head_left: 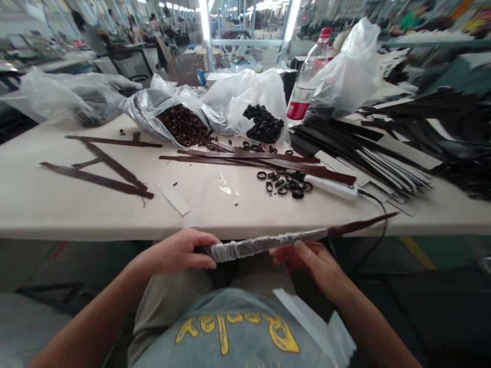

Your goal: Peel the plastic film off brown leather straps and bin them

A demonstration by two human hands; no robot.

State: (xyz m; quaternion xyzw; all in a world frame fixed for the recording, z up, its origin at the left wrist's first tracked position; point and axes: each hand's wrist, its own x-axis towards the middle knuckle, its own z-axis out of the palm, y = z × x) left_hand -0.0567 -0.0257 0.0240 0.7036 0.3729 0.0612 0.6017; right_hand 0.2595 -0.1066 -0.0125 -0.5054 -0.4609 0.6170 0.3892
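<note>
Below the table's front edge, over my lap, I hold a long dark strap (356,225) partly sheathed in a crinkled clear plastic sleeve (264,244). My left hand (180,251) is closed round the sleeved left end. My right hand (310,261) pinches the sleeve from below near its middle. The bare brown end of the strap sticks out to the right.
The beige table (76,204) carries loose brown straps (103,171), a bundle of straps (249,158), black rings (286,183), bags of brown and black loops (184,125), a plastic bottle (307,84), a white corded tool (337,188) and stacked dark strips (364,153) at the right.
</note>
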